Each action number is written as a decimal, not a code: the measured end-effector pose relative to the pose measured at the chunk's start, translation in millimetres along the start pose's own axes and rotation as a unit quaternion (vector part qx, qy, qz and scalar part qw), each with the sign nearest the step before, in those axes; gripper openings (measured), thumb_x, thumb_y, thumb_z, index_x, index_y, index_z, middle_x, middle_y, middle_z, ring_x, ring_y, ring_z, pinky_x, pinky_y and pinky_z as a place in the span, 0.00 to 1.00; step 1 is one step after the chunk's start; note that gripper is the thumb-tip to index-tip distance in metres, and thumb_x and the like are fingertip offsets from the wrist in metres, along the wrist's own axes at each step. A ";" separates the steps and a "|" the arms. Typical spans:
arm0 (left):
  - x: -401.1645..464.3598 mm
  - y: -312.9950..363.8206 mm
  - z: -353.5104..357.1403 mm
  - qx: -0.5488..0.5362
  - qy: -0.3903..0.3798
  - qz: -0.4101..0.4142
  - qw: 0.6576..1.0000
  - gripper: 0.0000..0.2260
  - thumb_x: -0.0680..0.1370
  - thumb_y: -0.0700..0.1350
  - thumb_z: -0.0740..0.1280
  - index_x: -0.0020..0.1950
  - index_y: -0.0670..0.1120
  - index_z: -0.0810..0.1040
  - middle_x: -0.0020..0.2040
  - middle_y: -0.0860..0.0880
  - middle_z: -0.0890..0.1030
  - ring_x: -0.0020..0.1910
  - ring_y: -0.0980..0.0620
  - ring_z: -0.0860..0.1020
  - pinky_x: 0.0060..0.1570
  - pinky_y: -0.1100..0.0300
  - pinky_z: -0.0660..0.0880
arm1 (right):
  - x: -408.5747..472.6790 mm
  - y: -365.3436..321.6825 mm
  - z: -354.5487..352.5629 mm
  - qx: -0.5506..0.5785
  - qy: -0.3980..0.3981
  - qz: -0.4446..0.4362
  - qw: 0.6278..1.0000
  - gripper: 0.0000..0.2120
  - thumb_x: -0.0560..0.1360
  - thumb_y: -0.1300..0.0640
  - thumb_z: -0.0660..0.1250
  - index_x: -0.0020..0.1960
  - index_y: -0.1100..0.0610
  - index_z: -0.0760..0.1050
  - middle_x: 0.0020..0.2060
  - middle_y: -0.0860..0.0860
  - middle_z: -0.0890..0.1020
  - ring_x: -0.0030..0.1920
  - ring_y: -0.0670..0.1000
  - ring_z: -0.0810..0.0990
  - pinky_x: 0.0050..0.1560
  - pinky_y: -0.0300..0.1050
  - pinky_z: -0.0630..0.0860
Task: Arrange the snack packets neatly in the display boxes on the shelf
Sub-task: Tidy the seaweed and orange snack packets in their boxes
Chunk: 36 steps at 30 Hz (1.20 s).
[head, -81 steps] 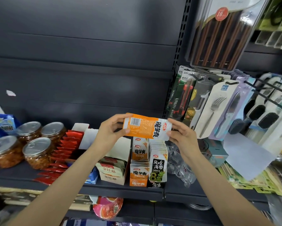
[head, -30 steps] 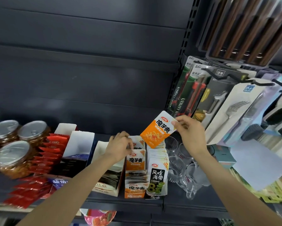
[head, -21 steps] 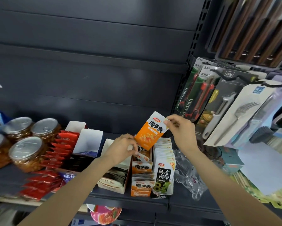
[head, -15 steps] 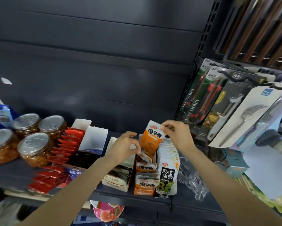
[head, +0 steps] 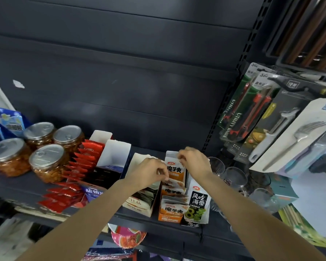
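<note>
Your right hand point(head: 194, 162) pinches the top of the orange packet point(head: 174, 170), upright at the back of the orange display box point(head: 169, 216); your left hand point(head: 149, 173) pinches the packets just in front.

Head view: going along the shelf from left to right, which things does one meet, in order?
Blue packets → clear jars with metal lids → red packets → white display box → left hand → orange packet → right hand → drinking glasses → hanging fork pack.
</note>
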State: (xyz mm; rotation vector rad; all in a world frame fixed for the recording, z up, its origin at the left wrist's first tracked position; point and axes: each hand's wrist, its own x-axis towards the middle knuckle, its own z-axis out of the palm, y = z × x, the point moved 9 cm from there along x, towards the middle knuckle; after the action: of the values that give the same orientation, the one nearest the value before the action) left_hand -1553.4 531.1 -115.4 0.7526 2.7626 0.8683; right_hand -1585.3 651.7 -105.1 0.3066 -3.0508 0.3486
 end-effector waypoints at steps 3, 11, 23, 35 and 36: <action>-0.7 -0.1 4.9 -0.010 -0.015 -0.007 1.000 0.03 0.75 0.46 0.70 0.47 0.49 0.83 0.47 0.54 0.81 0.41 0.63 0.73 0.40 0.75 0.65 | 4.6 -4.2 11.1 -0.061 -0.020 -0.033 0.997 0.08 0.76 0.64 0.62 0.53 0.57 0.75 0.51 0.52 0.73 0.51 0.53 0.75 0.41 0.42 0.67; -6.9 1.9 19.5 -0.046 -0.085 -0.026 0.995 0.03 0.75 0.44 0.69 0.47 0.47 0.82 0.45 0.55 0.80 0.45 0.61 0.74 0.43 0.73 0.67 | -8.8 -2.5 4.4 0.000 -0.023 -0.048 0.999 0.14 0.79 0.64 0.59 0.63 0.59 0.75 0.58 0.53 0.73 0.60 0.52 0.73 0.56 0.45 0.74; -25.1 10.4 11.9 -0.070 0.028 -0.047 0.996 0.04 0.74 0.41 0.70 0.48 0.45 0.83 0.47 0.49 0.82 0.44 0.56 0.77 0.54 0.60 0.76 | -78.7 -18.9 4.7 0.111 -0.112 -0.033 0.987 0.10 0.76 0.61 0.66 0.54 0.53 0.81 0.49 0.51 0.83 0.49 0.49 0.80 0.53 0.47 0.77; -43.6 1.3 34.0 0.009 -0.082 -0.102 0.991 0.11 0.79 0.47 0.65 0.58 0.46 0.81 0.59 0.48 0.80 0.58 0.49 0.77 0.62 0.53 0.72 | -109.7 11.8 -58.6 0.173 0.143 0.090 0.970 0.09 0.77 0.63 0.64 0.50 0.57 0.82 0.39 0.51 0.84 0.40 0.50 0.81 0.48 0.47 0.79; -43.5 3.3 34.7 0.017 -0.089 -0.100 0.991 0.11 0.79 0.47 0.64 0.58 0.45 0.81 0.59 0.47 0.80 0.58 0.49 0.77 0.62 0.53 0.72 | -111.8 11.3 -65.5 0.172 0.157 0.086 0.969 0.08 0.76 0.63 0.64 0.49 0.57 0.82 0.39 0.51 0.84 0.39 0.50 0.81 0.47 0.47 0.79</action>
State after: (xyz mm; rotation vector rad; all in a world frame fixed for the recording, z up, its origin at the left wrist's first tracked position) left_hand -1504.7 528.6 -142.3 0.5184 2.6430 0.6803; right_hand -1476.1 698.7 -52.5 -0.0054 -2.6976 0.8514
